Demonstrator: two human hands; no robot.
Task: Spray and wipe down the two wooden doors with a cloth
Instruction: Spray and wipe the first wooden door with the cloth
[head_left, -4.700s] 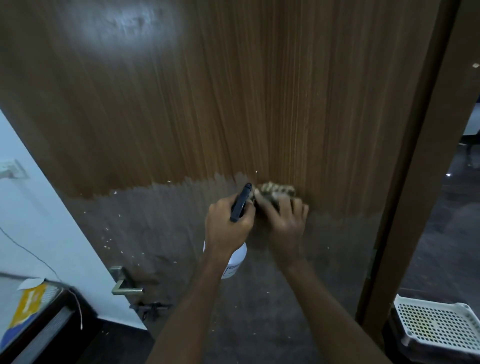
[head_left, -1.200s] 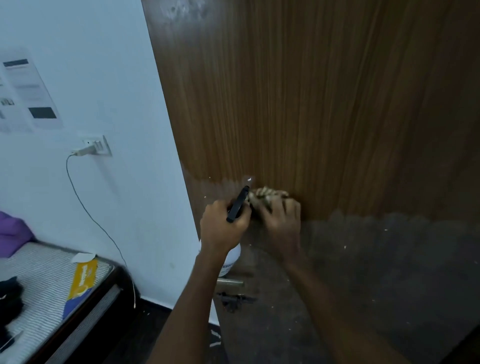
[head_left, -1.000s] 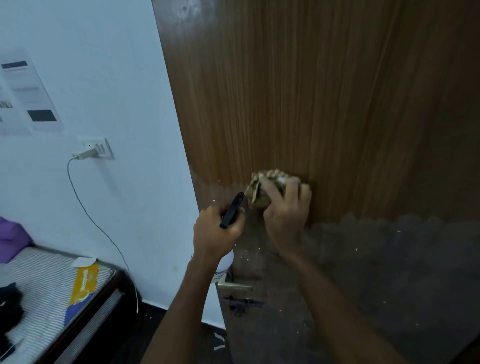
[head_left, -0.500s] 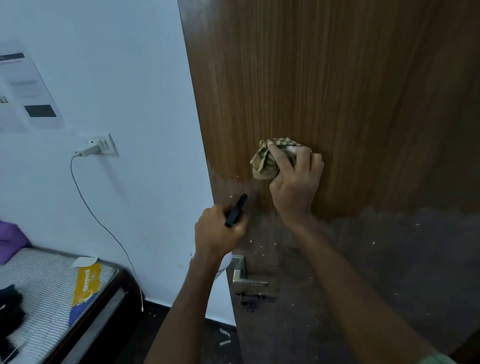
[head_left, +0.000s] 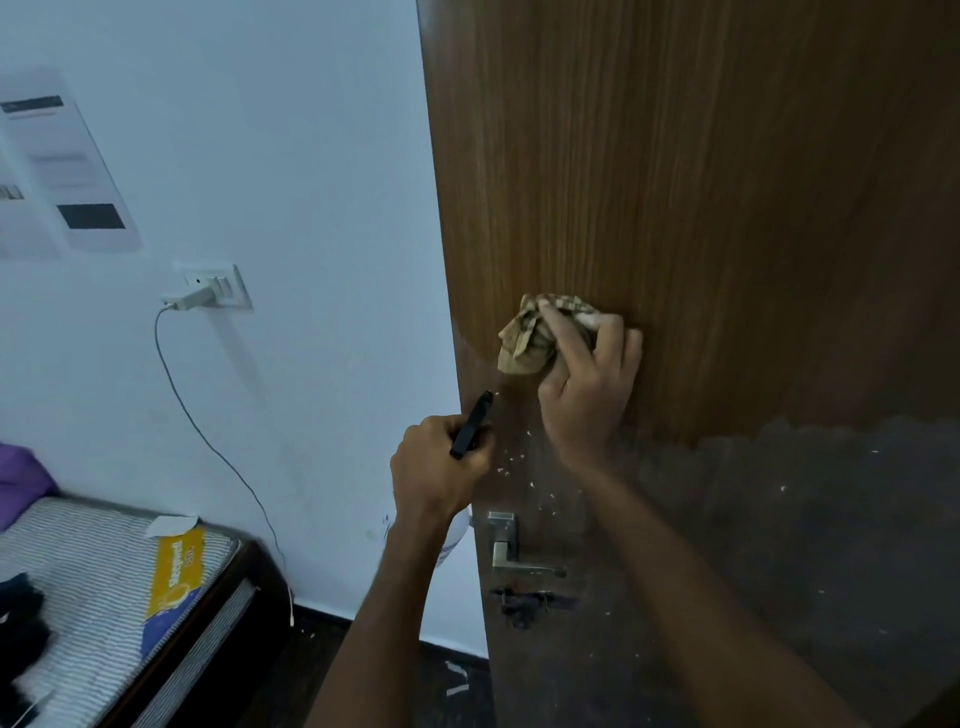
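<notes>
The right hand (head_left: 584, 387) has carried the bunched cloth (head_left: 524, 340) higher up the door (head_left: 727, 182), holding it against clean wood; the left hand (head_left: 434, 475) grips the spray bottle (head_left: 470, 426) lower, so wiping moves upward.

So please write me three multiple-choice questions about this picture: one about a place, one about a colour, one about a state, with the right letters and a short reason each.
1. Where is the door handle?
A. above the cloth
B. below the cloth, near the door's left edge
C. on the wall

2. What colour is the spray bottle's trigger head?
A. black
B. red
C. white

3. What is the right hand doing?
A. hanging idle
B. pressing the crumpled checked cloth on the wooden door
C. turning the handle

Answers:
1 B, the handle sits low by the edge.
2 A, the head sticking out of the left hand is black.
3 B, its fingers curl round the cloth against the wood.
</notes>
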